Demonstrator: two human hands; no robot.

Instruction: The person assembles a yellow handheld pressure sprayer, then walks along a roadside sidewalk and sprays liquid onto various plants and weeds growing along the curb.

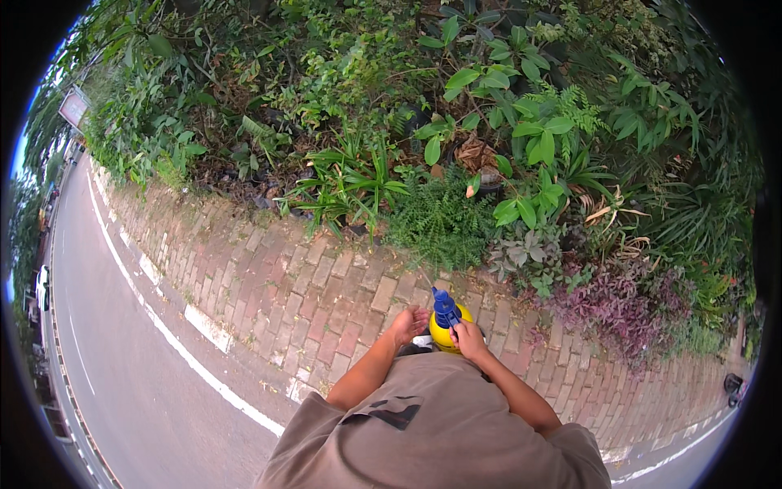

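The right hand (467,337) grips the sprayer (441,335) over the pavement (277,301), near its edge with the plants (444,224). The left hand (409,324), fingers extended, is just beside the sprayer.

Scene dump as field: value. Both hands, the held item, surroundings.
right_hand: right hand closed on the blue head's handle
left_hand: left hand open beside the bottle; contact unclear
held_item: yellow spray bottle with blue head, close to the torso
ground: brick pavement
front: green bush, nearest the nozzle end
front_right: purple-leaved plant
left_side: grey road with white edge line
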